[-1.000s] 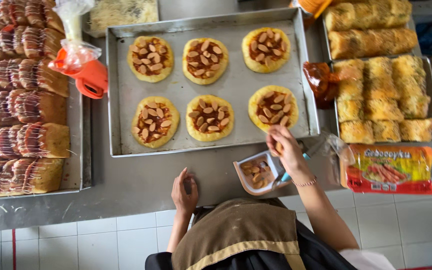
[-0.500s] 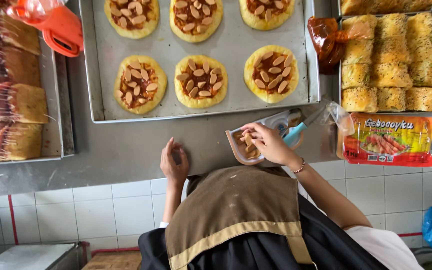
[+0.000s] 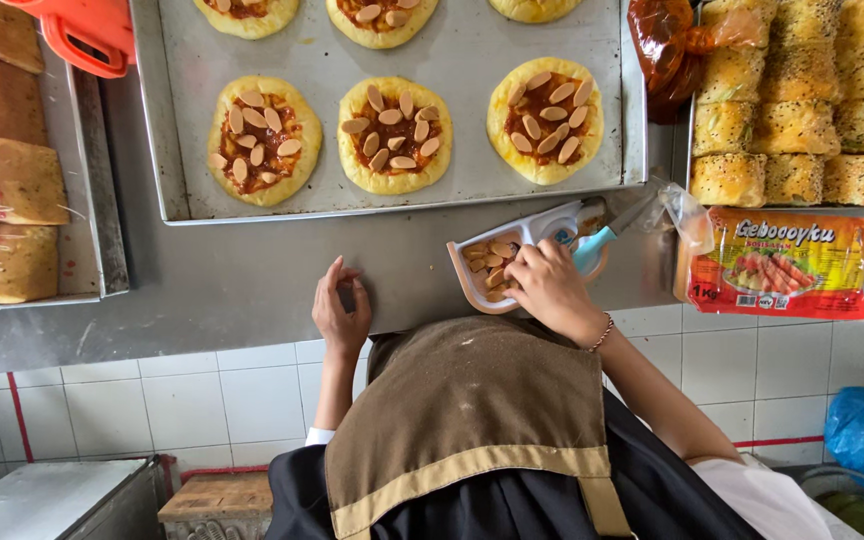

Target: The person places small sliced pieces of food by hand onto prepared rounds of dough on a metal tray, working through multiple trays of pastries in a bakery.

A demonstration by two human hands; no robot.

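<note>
1. Head view, hands: right hand (image 3: 549, 285) is now sitting down in the bowl (image 3: 472, 270) of sausage slices (image 3: 487, 262). A second ago it was up near the tray (image 3: 592, 185) edge; half a second ago it was already dropping back to the bowl. Fingers are curling into the slices; cannot tell if it is gripping any yet.
2. Left hand (image 3: 342, 312) is resting flat on the counter (image 3: 252, 280), fingers spread, holding nothing. Same spot across all three moments.
3. Head view, tray: the near row is showing three dough rounds (image 3: 394, 135), each already carrying sauce and slices. The far row is mostly cropped now; the camera is riding closer and lower than before.
4. Meaning, as a judgement: the hand is going back for a refill, so the topping run is continuing, not ending.
5. Surroundings: sausage packet (image 3: 782, 262) is lying right of the bowl, baked rolls (image 3: 797, 120) above it, a blue-handled tool (image 3: 592, 245) just beside the bowl, an orange jug (image 3: 87, 30) at top left, and stuffed pastries (image 3: 12, 180) on the left tray.
</note>
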